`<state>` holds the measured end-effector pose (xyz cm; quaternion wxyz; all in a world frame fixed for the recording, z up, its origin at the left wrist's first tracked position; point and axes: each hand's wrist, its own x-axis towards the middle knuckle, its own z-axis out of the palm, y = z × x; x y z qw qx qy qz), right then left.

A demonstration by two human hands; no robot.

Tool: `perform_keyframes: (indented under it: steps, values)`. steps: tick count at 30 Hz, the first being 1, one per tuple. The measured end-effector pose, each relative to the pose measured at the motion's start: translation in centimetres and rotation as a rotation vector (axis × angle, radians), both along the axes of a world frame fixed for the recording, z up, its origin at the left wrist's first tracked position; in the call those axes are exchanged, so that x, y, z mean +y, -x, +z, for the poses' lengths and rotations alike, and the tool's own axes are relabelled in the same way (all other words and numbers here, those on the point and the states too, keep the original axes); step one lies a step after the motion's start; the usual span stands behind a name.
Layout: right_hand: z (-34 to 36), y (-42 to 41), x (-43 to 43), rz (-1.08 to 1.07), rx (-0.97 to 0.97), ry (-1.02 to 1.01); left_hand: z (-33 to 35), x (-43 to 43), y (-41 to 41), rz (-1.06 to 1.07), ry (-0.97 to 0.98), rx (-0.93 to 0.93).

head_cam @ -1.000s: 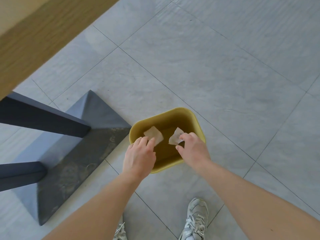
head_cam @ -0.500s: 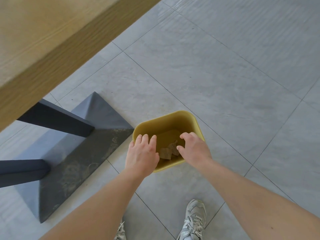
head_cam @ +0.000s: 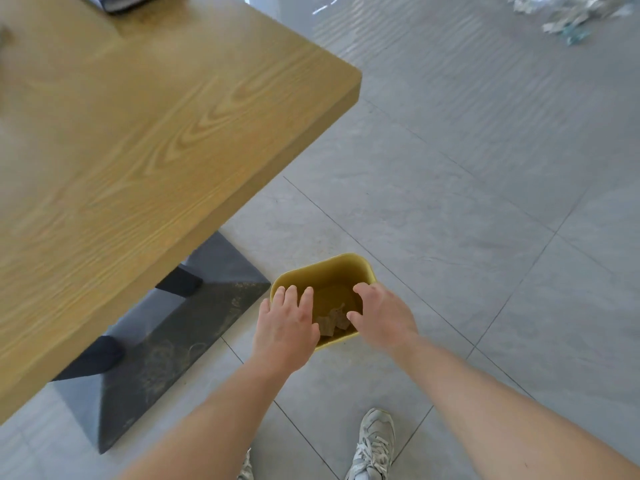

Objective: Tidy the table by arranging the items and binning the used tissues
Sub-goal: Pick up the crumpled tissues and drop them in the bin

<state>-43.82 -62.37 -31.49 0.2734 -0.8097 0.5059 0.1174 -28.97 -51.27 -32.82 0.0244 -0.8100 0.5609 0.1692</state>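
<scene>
Sitting on the grey tiled floor (head_cam: 450,202), just under and ahead of both hands, is a small yellow bin (head_cam: 325,271) with rounded corners. Crumpled used tissues (head_cam: 334,322) lie at its bottom, in the gap between the two hands and below them, touching neither. The left hand (head_cam: 285,327) hovers palm down over the bin's near left rim, fingers spread and empty. The right hand (head_cam: 382,318) hangs over the near right rim, fingers loosely curled and apart, thumb pointing inward, gripping nothing. Both forearms reach forward and down from the lower edge of the view. To the left of the left hand rise the wooden table (head_cam: 138,150) and its dark base (head_cam: 166,334). Behind the hands, a pale sneaker (head_cam: 375,441) stands on the tiles.
</scene>
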Motion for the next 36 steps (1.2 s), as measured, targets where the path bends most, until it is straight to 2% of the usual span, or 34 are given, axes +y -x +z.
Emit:
perform_keyframes:
  steps: [6,10,18,28,36]
  values:
    - [10.2,0.2,1.4,0.023,0.013,0.031,10.0,1.5,1.6,0.001,0.037,0.008]
    - [16.6,0.0,1.9,0.031,-0.051,0.073,16.3,2.5,2.4,0.034,0.108,0.027]
    - [27.1,-1.8,2.5,0.146,-0.16,0.199,26.3,4.5,0.8,0.125,0.215,-0.078]
    - [35.4,-7.4,3.8,0.396,-0.233,0.29,35.7,9.0,-5.1,0.26,0.283,-0.201]
    - [39.9,-14.9,7.3,0.491,-0.273,0.366,38.9,13.6,-12.6,0.387,0.356,-0.269]
